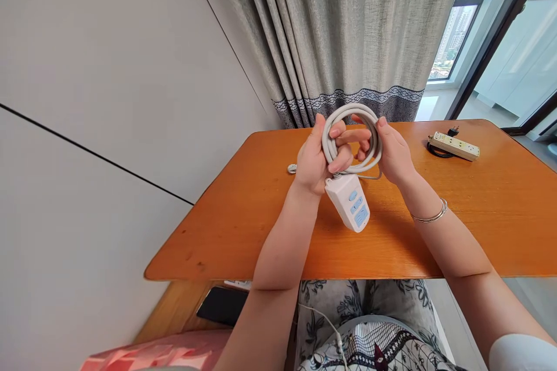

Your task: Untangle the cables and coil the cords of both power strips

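Observation:
Above the middle of the wooden table, both hands grip a coiled pale grey power cord (353, 109). My left hand (314, 159) is closed around the left side of the loops, its fingers passing through the ring. Round the right side of the same coil, my right hand (394, 151) is closed, thumb on top. A white power strip (348, 203) with blue socket faces hangs tilted from the cord below my left hand. Behind my left hand, a small white piece (292, 168), perhaps the cord's plug, shows at table level.
On the orange-brown table (243, 214), a cream power strip (455, 145) with a black cord lies at the far right. A grey curtain (361, 29) hangs behind the table. Below the front edge at left is a black phone-like slab (223, 305).

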Action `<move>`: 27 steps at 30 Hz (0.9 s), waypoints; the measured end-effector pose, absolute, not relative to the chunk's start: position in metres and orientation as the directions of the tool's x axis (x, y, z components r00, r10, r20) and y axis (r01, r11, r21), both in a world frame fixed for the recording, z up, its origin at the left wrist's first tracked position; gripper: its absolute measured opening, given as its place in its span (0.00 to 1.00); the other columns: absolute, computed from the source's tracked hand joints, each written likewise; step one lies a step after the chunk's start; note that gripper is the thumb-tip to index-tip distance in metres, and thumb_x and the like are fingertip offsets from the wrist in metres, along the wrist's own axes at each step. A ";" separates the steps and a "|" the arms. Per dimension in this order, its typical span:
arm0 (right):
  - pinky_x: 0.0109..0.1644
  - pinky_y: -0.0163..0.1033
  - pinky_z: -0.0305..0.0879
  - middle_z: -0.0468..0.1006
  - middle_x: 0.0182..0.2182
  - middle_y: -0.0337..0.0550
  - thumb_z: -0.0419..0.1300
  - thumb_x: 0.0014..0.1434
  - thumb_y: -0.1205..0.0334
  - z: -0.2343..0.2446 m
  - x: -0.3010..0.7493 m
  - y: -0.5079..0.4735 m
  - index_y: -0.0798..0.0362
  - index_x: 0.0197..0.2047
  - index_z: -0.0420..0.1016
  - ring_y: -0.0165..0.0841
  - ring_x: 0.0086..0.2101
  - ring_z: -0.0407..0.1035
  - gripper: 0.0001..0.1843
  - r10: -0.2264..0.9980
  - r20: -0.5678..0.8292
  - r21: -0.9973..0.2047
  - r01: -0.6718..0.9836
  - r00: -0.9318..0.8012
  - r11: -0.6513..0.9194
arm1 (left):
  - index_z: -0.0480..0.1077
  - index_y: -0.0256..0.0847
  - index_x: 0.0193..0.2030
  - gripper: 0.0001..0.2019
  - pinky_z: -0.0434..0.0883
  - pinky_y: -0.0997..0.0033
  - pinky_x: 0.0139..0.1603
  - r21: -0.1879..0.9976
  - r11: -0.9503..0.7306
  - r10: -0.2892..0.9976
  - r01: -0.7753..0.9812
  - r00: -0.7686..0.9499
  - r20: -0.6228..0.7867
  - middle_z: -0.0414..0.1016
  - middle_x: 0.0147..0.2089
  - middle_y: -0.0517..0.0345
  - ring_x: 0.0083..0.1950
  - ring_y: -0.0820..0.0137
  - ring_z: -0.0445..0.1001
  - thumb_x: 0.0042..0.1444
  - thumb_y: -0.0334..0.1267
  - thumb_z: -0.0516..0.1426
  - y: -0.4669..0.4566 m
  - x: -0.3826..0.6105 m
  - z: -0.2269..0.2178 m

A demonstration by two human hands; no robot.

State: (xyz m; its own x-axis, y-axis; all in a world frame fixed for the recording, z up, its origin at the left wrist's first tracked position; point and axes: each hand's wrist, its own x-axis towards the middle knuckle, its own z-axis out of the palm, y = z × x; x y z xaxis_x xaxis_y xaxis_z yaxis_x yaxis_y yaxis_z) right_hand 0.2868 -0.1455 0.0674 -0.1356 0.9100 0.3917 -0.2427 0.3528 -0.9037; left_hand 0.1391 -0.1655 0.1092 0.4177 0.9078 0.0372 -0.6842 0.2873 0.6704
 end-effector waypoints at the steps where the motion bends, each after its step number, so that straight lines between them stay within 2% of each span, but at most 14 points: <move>1: 0.29 0.37 0.68 0.67 0.24 0.34 0.52 0.59 0.23 0.065 0.285 -0.144 0.50 0.46 0.76 0.29 0.23 0.67 0.37 0.911 0.391 -0.907 -0.226 -0.133 0.356 | 0.55 0.42 0.28 0.27 0.51 0.79 0.11 0.663 0.271 0.916 -0.698 0.398 0.045 0.78 0.24 0.59 0.10 0.83 0.46 0.73 0.56 0.34 -0.165 0.138 0.110; 3: 0.30 0.38 0.68 0.70 0.24 0.37 0.49 0.59 0.22 0.061 0.284 -0.142 0.50 0.46 0.76 0.31 0.26 0.70 0.39 0.910 0.391 -0.912 -0.189 -0.138 0.363 | 0.55 0.42 0.29 0.27 0.51 0.80 0.11 0.650 0.242 0.929 -0.721 0.365 0.059 0.80 0.26 0.58 0.09 0.83 0.45 0.73 0.55 0.34 -0.162 0.135 0.111; 6: 0.30 0.37 0.67 0.72 0.24 0.38 0.47 0.60 0.22 0.058 0.283 -0.140 0.51 0.44 0.76 0.31 0.27 0.70 0.39 0.898 0.418 -0.906 -0.135 -0.140 0.401 | 0.54 0.42 0.28 0.27 0.50 0.81 0.10 0.632 0.210 0.938 -0.746 0.336 0.084 0.77 0.23 0.59 0.09 0.84 0.44 0.74 0.54 0.33 -0.158 0.132 0.111; 12: 0.26 0.36 0.59 0.67 0.20 0.34 0.47 0.61 0.24 0.052 0.278 -0.140 0.50 0.37 0.69 0.28 0.21 0.61 0.35 0.878 0.479 -0.877 -0.022 -0.001 0.479 | 0.53 0.41 0.26 0.30 0.49 0.82 0.10 0.641 0.221 0.920 -0.735 0.375 0.113 0.74 0.20 0.59 0.08 0.85 0.45 0.73 0.55 0.30 -0.159 0.138 0.111; 15: 0.27 0.37 0.60 0.65 0.19 0.33 0.46 0.62 0.24 0.051 0.277 -0.139 0.48 0.35 0.66 0.29 0.21 0.62 0.33 0.864 0.503 -0.864 -0.016 0.032 0.504 | 0.54 0.41 0.28 0.29 0.51 0.80 0.09 0.643 0.223 0.921 -0.733 0.374 0.108 0.81 0.29 0.55 0.09 0.84 0.47 0.72 0.59 0.32 -0.161 0.140 0.107; 17: 0.27 0.38 0.62 0.64 0.19 0.33 0.47 0.63 0.25 0.052 0.278 -0.138 0.48 0.34 0.65 0.29 0.22 0.63 0.32 0.860 0.510 -0.860 -0.026 0.029 0.510 | 0.56 0.42 0.29 0.28 0.56 0.79 0.10 0.652 0.215 0.922 -0.728 0.371 0.111 0.84 0.43 0.50 0.12 0.83 0.57 0.71 0.60 0.35 -0.162 0.141 0.104; 19: 0.27 0.37 0.63 0.64 0.19 0.34 0.48 0.63 0.26 0.053 0.280 -0.139 0.48 0.31 0.64 0.29 0.22 0.62 0.32 0.862 0.506 -0.862 -0.032 0.007 0.506 | 0.59 0.41 0.32 0.26 0.67 0.78 0.17 0.667 0.204 0.919 -0.717 0.374 0.121 0.80 0.57 0.47 0.23 0.78 0.74 0.71 0.60 0.39 -0.162 0.142 0.099; 20: 0.27 0.37 0.63 0.64 0.19 0.34 0.49 0.63 0.27 0.054 0.281 -0.139 0.48 0.30 0.63 0.29 0.22 0.62 0.31 0.865 0.502 -0.865 -0.030 -0.008 0.501 | 0.61 0.41 0.33 0.26 0.73 0.76 0.23 0.672 0.195 0.917 -0.715 0.375 0.133 0.77 0.62 0.47 0.32 0.73 0.81 0.71 0.59 0.41 -0.162 0.143 0.097; 21: 0.27 0.37 0.62 0.64 0.19 0.34 0.49 0.64 0.27 0.055 0.282 -0.139 0.48 0.29 0.62 0.29 0.22 0.62 0.31 0.869 0.495 -0.869 -0.026 -0.024 0.494 | 0.63 0.41 0.34 0.25 0.79 0.72 0.32 0.674 0.182 0.915 -0.716 0.374 0.151 0.73 0.67 0.48 0.44 0.67 0.84 0.71 0.59 0.42 -0.162 0.144 0.096; 22: 0.26 0.37 0.62 0.64 0.19 0.34 0.49 0.64 0.27 0.056 0.282 -0.140 0.48 0.28 0.61 0.29 0.22 0.61 0.31 0.873 0.486 -0.874 -0.024 -0.043 0.485 | 0.64 0.41 0.36 0.24 0.81 0.67 0.41 0.674 0.164 0.913 -0.720 0.370 0.173 0.69 0.70 0.49 0.55 0.61 0.82 0.71 0.59 0.43 -0.163 0.145 0.095; 24: 0.25 0.37 0.60 0.64 0.19 0.34 0.48 0.64 0.27 0.056 0.283 -0.140 0.47 0.28 0.60 0.29 0.21 0.60 0.31 0.882 0.463 -0.886 -0.031 -0.086 0.462 | 0.66 0.41 0.39 0.23 0.79 0.54 0.57 0.676 0.119 0.908 -0.727 0.355 0.223 0.65 0.73 0.51 0.69 0.53 0.71 0.70 0.58 0.45 -0.165 0.146 0.094; 27: 0.24 0.38 0.61 0.65 0.20 0.35 0.46 0.64 0.27 0.055 0.281 -0.139 0.47 0.30 0.61 0.29 0.21 0.61 0.31 0.880 0.448 -0.894 -0.075 -0.155 0.442 | 0.67 0.41 0.40 0.23 0.72 0.46 0.67 0.698 0.035 0.903 -0.716 0.321 0.284 0.65 0.72 0.50 0.75 0.50 0.61 0.71 0.58 0.45 -0.169 0.147 0.096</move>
